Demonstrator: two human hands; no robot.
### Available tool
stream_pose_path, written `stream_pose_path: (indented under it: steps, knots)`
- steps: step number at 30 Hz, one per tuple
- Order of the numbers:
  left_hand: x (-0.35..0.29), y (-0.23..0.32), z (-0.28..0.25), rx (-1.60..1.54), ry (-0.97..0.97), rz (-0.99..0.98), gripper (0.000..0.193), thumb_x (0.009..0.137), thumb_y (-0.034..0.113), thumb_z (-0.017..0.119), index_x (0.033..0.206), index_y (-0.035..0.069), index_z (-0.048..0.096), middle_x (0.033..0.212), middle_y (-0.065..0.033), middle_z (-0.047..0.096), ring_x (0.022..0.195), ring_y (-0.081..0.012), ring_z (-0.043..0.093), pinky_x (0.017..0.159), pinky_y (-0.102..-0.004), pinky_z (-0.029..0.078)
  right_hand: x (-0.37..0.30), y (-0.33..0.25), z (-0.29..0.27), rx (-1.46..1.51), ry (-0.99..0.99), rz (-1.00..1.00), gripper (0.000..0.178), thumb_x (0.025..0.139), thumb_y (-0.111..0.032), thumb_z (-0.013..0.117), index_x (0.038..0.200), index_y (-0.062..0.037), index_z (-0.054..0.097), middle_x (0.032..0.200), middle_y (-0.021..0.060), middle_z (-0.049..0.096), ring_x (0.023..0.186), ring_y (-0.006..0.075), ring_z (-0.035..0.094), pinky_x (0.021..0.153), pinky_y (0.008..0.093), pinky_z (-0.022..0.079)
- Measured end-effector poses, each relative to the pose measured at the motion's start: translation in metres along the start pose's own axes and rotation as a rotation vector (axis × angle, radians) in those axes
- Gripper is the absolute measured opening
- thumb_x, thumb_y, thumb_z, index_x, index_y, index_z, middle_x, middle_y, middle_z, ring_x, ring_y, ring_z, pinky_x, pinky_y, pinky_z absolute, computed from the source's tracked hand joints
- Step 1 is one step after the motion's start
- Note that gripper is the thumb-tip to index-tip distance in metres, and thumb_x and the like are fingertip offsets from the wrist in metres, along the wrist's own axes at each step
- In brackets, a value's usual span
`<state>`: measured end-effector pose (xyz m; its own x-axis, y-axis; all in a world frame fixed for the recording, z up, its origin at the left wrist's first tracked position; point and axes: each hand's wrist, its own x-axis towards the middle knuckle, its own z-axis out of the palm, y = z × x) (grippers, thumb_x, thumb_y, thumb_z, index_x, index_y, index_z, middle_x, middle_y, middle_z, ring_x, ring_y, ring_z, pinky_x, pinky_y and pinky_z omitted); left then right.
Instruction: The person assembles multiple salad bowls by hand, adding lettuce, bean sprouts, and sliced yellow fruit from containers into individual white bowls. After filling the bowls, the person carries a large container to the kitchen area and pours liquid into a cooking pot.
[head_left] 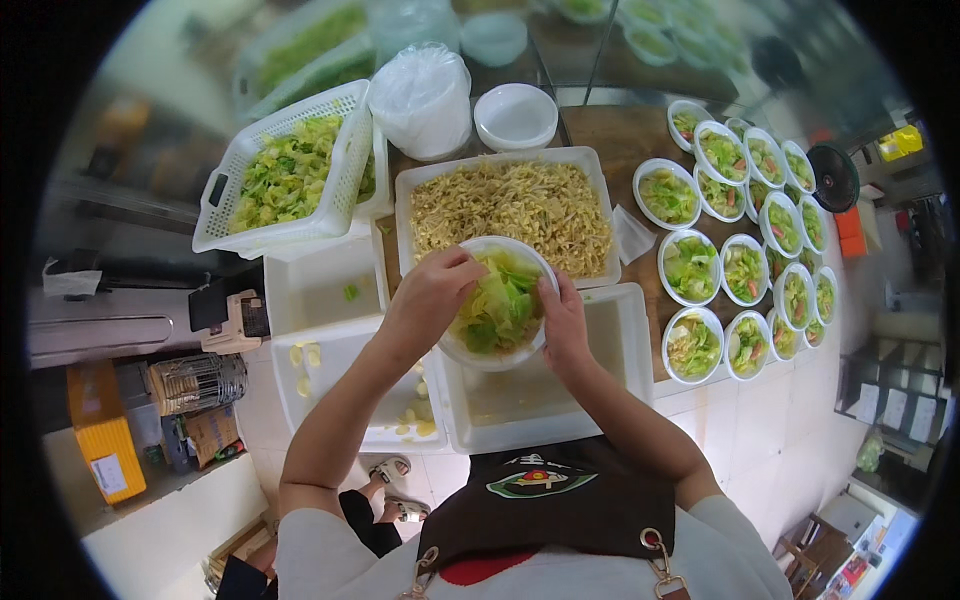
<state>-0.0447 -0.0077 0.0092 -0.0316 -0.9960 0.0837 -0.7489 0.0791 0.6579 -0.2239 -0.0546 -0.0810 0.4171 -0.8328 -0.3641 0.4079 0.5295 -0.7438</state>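
while the white bowl point(497, 303) of chopped green lettuce is held over the edge of the white tub of bean sprouts point(505, 208), the left hand point(432, 290) curls over its left rim with fingers closed on it, and the right hand point(563, 318) grips the right rim. the bowl looks light, thin plastic, likely to flex, and the leaves are loose and soft, so i'd judge the rim on both sides the safest hold. filled bowls point(740, 215) crowd the wooden counter to the right, and a white basket of lettuce point(285, 175) sits to the left.
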Motion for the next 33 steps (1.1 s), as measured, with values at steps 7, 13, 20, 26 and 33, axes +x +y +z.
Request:
stream_pose_path:
  steps: [7,13,20,26,33]
  knots:
    - [-0.005,0.047,0.000,-0.500,0.264,-0.195,0.017,0.081,-0.004,0.058,0.097,0.001,0.061,0.087,-0.0018,0.059,0.080,-0.0118,0.057,0.068,-0.0243,0.048,-0.015,-0.024,-0.042,0.037,-0.056,0.023,0.028,0.093,-0.013,0.047,0.117,-0.0003,0.050,0.105,0.0062,0.057,0.095,0.0108,0.053,0.084,0.0253,0.043]
    - [-0.005,0.032,-0.021,-0.613,0.469,-0.387,0.019,0.082,0.000,0.061,0.100,0.005,0.062,0.091,0.0009,0.060,0.078,-0.0071,0.055,0.069,-0.0217,0.046,-0.023,-0.043,-0.078,-0.019,-0.009,0.081,0.028,0.092,-0.014,0.048,0.117,-0.0007,0.050,0.104,0.0062,0.058,0.094,0.0120,0.055,0.083,0.0263,0.045]
    - [0.035,-0.061,-0.180,-0.108,0.711,-0.502,0.026,0.085,0.016,0.061,0.108,0.006,0.059,0.094,-0.0051,0.061,0.079,-0.0118,0.058,0.071,-0.0255,0.047,-0.034,-0.073,-0.125,0.084,0.030,0.132,0.027,0.092,-0.015,0.047,0.116,-0.0037,0.049,0.107,0.0067,0.058,0.097,0.0167,0.057,0.083,0.0312,0.050]
    - [0.045,-0.141,-0.170,0.786,0.493,-0.459,0.026,0.083,0.017,0.060,0.106,0.005,0.060,0.092,-0.0143,0.063,0.078,-0.0234,0.063,0.068,-0.0343,0.048,-0.036,-0.074,-0.180,0.132,0.196,0.058,0.028,0.092,-0.015,0.048,0.118,-0.0049,0.049,0.108,0.0066,0.058,0.098,0.0171,0.056,0.085,0.0328,0.048]
    - [0.029,-0.033,0.014,-0.077,0.368,-0.429,0.010,0.082,0.001,0.055,0.090,0.002,0.061,0.073,-0.0052,0.060,0.064,-0.0132,0.054,0.061,-0.0263,0.045,0.042,-0.110,-0.225,0.020,0.403,-0.180,0.026,0.092,-0.014,0.046,0.114,0.0000,0.050,0.107,0.0104,0.055,0.094,0.0183,0.053,0.082,0.0320,0.044]
